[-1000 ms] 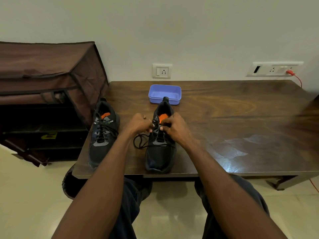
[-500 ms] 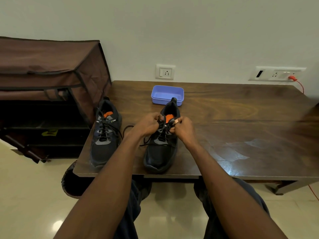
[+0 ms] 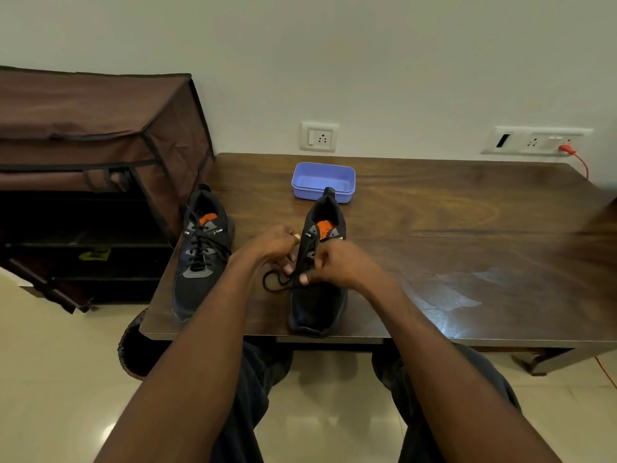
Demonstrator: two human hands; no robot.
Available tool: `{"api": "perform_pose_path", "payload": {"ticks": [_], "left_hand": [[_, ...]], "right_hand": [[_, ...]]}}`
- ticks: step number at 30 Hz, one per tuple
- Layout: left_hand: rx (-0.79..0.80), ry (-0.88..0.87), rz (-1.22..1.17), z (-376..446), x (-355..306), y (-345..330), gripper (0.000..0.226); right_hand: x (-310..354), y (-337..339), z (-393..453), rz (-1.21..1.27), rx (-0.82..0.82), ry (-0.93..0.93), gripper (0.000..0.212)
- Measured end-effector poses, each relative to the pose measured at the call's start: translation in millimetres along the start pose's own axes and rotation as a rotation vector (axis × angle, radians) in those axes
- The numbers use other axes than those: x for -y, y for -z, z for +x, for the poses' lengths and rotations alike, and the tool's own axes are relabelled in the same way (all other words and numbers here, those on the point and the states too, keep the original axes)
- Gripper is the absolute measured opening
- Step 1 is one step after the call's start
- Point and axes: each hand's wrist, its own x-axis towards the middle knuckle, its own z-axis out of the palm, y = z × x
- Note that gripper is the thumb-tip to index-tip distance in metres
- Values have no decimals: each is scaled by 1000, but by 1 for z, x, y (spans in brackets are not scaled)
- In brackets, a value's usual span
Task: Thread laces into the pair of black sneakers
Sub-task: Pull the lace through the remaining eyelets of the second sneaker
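Note:
Two black sneakers with orange insoles stand on the wooden table (image 3: 450, 228), toes toward me. The left sneaker (image 3: 200, 255) is fully laced. The right sneaker (image 3: 319, 289) sits at the table's front edge with a black lace (image 3: 272, 282) looping out on its left side. My left hand (image 3: 270, 248) pinches the lace at the shoe's left eyelets. My right hand (image 3: 337, 264) grips the lace over the middle of the shoe and hides the eyelets there.
A purple plastic tray (image 3: 323, 181) stands just behind the right sneaker. A brown fabric shoe rack (image 3: 100, 135) stands against the table's left end. Wall sockets (image 3: 319, 137) and a red cable (image 3: 579, 160) are behind the table. My knees are under the front edge.
Both hands have come down from the shoe's tongue toward its middle, and a loop of lace now lies out to the left. The view has shifted slightly.

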Motion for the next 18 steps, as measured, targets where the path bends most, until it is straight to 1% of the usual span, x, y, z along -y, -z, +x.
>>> {"api": "perform_pose_path", "payload": {"ticks": [1, 2, 3, 5, 6, 8, 10, 13, 14, 16, 18], "left_hand": [[-2, 5, 6, 0, 0, 0, 21], [-11, -2, 33, -2, -1, 0, 20], [-25, -22, 66, -3, -2, 0, 20], [-10, -57, 101, -5, -3, 1, 28], [23, -64, 114, -6, -3, 1, 31], [86, -67, 170, -10, -4, 1, 25], [68, -90, 125, -12, -4, 4, 19], [-116, -118, -142, -18, -7, 16, 12], [-205, -131, -202, -18, -7, 20, 13], [-380, -148, -241, -16, -5, 25, 17], [-487, -144, -357, -15, -5, 25, 21]], "right_hand": [[0, -4, 0, -87, 31, 17, 32], [-1, -6, 0, -117, 38, 31, 28], [-2, -6, 0, -102, 42, 39, 22], [-5, -3, 0, -62, 63, 47, 11], [-6, 0, -1, -60, 74, 52, 11], [-7, 2, -5, -83, 89, 63, 19], [-7, 1, -6, -132, 69, 66, 18], [-10, 1, -4, -118, 45, 54, 8], [-10, 2, -4, -112, 52, 41, 8], [-9, 4, -5, -136, 61, 31, 12], [-7, 5, -7, -178, 65, 23, 17]]}}
